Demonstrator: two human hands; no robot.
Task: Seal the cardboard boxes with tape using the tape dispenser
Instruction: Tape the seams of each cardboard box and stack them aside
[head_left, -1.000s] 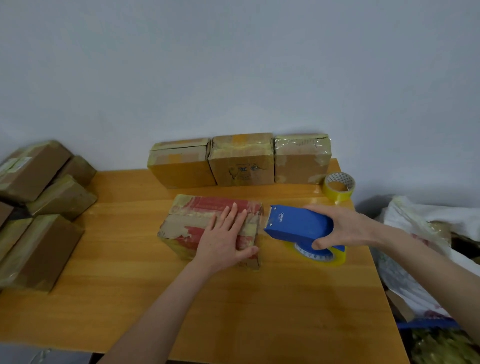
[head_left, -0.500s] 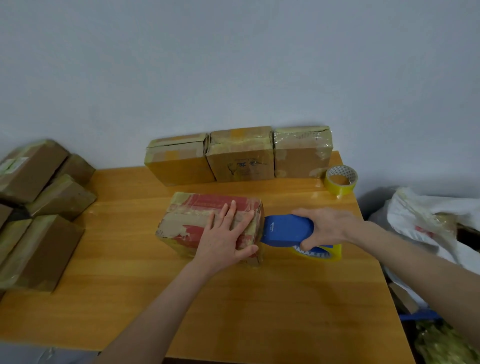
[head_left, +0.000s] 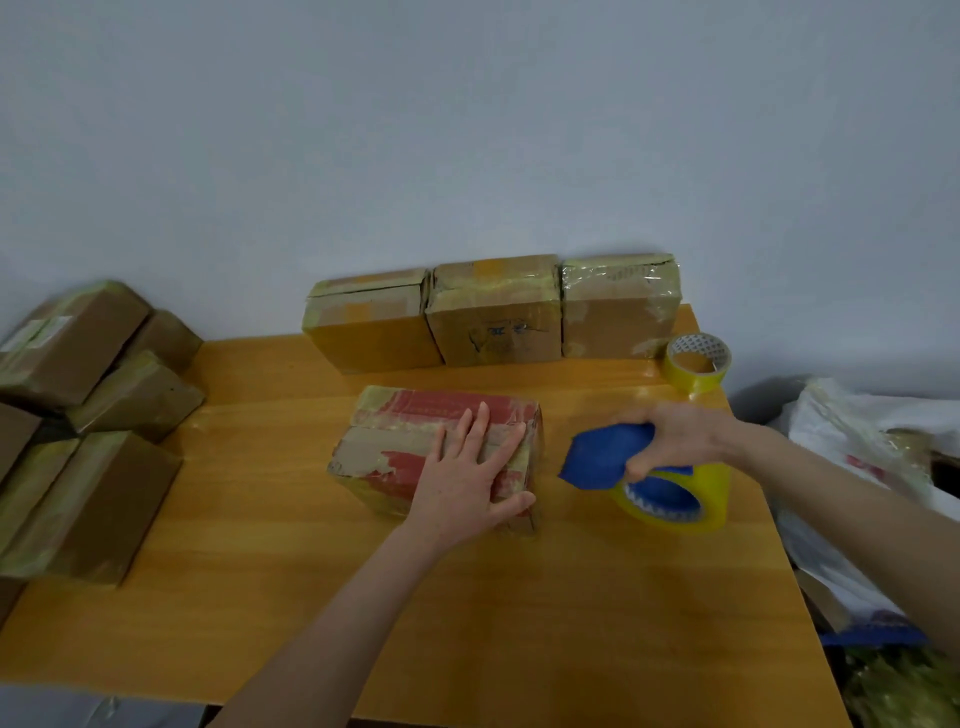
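A cardboard box (head_left: 410, 436) with red print and old tape lies in the middle of the wooden table (head_left: 467, 613). My left hand (head_left: 467, 478) presses flat on its right half, fingers straight. My right hand (head_left: 675, 436) grips a blue tape dispenser (head_left: 602, 457) holding a yellow tape roll (head_left: 701, 499). The dispenser is to the right of the box, a small gap away, tilted with its blue nose toward the box.
Three taped boxes (head_left: 493, 312) stand in a row against the wall. A spare yellow tape roll (head_left: 698, 361) sits at the table's back right corner. Several stacked boxes (head_left: 78, 415) crowd the left edge. White plastic bags (head_left: 857, 441) lie past the right edge.
The dispenser touched the box's right side half a second ago; my right hand has since pulled it away to the right and tipped it up. My left hand stays flat on the box.
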